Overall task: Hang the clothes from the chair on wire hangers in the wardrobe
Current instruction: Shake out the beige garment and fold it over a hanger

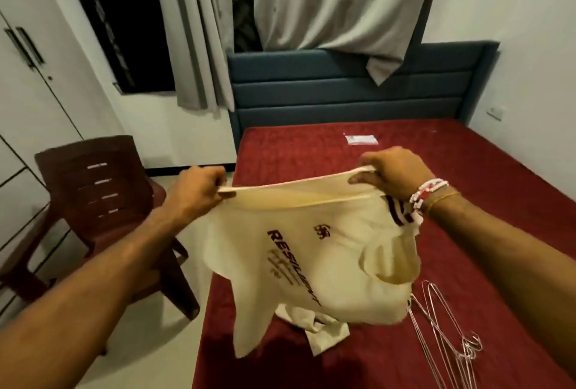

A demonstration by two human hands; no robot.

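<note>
Both hands, left hand (199, 189) and right hand (392, 173), pinch the cream shirt (311, 264) by one edge, stretched above the bed (311, 145). It looks light, soft and floppy, so grip seams or shoulders. Wire hangers (442, 326) lie just beside it.

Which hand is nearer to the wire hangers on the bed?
Right. The right hand holds the shirt on the same side as the hangers; the left hand holds it on the far side, near the chair.
</note>
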